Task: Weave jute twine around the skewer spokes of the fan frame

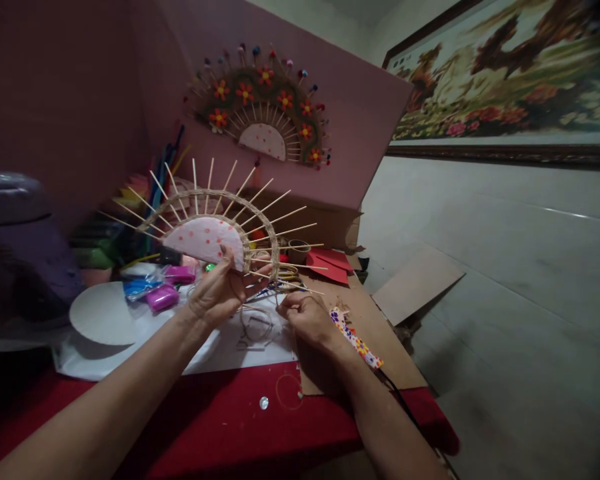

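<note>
My left hand [219,293] grips the bottom edge of a half-round craft fan [207,241]: a pink dotted half-disc with thin wooden skewers fanning out and a band of jute twine woven across them. It is held upright above the table. My right hand [307,316] sits just right of it, fingers pinched on the loose twine [260,319] that trails from the fan's lower right corner. A finished fan [264,107] with orange flowers and bead tips hangs on the pink board behind.
Red cloth [220,420] covers the table. White sheets and a white disc [105,313], pink and blue clay packets [161,297], red paper pieces [330,265], a dotted strip [355,337] and cardboard [380,333] lie around. A purple object [15,247] stands at left. Table edge at right.
</note>
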### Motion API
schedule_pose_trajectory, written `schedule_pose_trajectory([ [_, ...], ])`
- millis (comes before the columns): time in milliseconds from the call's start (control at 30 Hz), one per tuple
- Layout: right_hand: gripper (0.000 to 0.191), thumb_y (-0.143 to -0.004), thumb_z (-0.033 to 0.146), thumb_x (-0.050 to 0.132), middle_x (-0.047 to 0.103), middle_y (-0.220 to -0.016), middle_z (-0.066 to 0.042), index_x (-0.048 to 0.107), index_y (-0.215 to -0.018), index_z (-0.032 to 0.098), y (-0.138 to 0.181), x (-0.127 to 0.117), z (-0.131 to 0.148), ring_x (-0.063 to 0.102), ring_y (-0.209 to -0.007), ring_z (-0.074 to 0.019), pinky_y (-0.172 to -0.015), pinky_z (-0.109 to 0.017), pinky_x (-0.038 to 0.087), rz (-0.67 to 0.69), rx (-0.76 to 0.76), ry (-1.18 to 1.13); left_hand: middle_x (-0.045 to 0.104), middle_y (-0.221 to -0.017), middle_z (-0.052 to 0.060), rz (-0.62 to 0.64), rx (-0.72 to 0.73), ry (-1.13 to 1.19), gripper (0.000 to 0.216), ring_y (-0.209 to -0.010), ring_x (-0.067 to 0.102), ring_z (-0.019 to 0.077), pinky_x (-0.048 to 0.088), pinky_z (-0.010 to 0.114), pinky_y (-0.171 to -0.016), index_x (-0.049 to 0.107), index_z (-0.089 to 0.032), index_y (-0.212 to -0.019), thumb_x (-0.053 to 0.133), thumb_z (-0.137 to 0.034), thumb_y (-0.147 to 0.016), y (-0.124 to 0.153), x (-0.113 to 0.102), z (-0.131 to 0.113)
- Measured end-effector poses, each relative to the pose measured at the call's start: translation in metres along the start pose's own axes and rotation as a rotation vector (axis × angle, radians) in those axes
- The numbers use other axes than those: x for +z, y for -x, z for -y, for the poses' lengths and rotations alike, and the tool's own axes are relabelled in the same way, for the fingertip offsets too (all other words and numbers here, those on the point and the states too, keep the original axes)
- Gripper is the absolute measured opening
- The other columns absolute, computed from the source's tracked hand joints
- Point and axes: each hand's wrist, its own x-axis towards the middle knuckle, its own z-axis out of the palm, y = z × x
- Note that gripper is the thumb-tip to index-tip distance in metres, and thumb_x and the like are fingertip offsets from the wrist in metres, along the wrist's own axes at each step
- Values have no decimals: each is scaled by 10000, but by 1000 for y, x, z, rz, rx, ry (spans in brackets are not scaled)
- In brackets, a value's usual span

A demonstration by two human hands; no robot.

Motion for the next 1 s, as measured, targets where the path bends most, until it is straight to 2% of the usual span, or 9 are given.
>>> schedule_pose_trajectory([
  [167, 139, -746, 227, 602, 699, -757, -26, 722, -681, 201, 0, -11, -1, 585, -717, -145, -672, -244, 386, 27, -11, 87, 704, -949, 134, 36, 50, 24, 260, -876, 672, 259, 507, 516, -838, 601, -156, -1056, 461, -315, -906, -4, -5, -1],
  [367, 135, -748, 252, 628, 628, -618, 10, 716, -681, 174, 2, -13, -3, 516, -604, -102, -588, -224, 355, 243, -54, -25, 701, -921, 143, -33, 75, 46, 263, -839, 670, 252, 509, 523, -838, 609, -139, -1036, 448, -305, -910, -5, -4, 0],
  [433, 115, -731, 227, 635, 596, -587, 16, 697, -656, 165, 2, -11, 0, 505, -598, -96, -581, -216, 356, 259, -45, -77, 697, -932, 149, -50, 67, 59, 278, -857, 665, 251, 514, 510, -838, 614, -133, -1012, 446, -330, -909, -5, -3, 1],
  [567, 124, -748, 173, 544, 570, -583, 10, 616, -647, 162, 2, -3, 2, 515, -512, -91, -513, -214, 370, 283, 136, -338, 692, -926, 158, -47, 51, 56, 321, -894, 656, 259, 536, 481, -810, 614, -126, -976, 453, -392, -897, -4, 0, 0],
  [633, 112, -761, 189, 514, 570, -587, 7, 578, -671, 170, 2, 1, 0, 509, -462, -94, -464, -216, 365, 303, 235, -495, 694, -912, 150, -35, 50, 49, 290, -894, 658, 256, 541, 475, -804, 614, -126, -969, 463, -363, -899, -3, 1, 0],
  [767, 140, -755, 268, 578, 537, -559, 19, 572, -659, 166, -1, 4, -4, 444, -471, -77, -464, -205, 325, 225, 193, -557, 707, -859, 117, -23, 26, 37, 149, -875, 667, 234, 530, 463, -836, 627, -132, -858, 489, -182, -886, 3, 5, 1],
  [900, 229, -698, 366, 665, 447, -537, 58, 569, -648, 165, -2, 5, -2, 344, -478, -60, -477, -206, 265, 145, 234, -700, 707, -791, 113, -62, -11, -1, 222, -805, 678, 218, 540, 435, -822, 628, -107, -732, 453, -62, -861, 8, 10, 3],
  [1000, 266, -658, 391, 712, 453, -562, 56, 579, -633, 162, -1, 7, 1, 341, -507, -61, -507, -209, 284, 129, 264, -794, 710, -785, 117, -52, -25, -17, 234, -773, 677, 203, 550, 404, -806, 648, -94, -726, 455, -16, -832, 10, 11, 5],
])
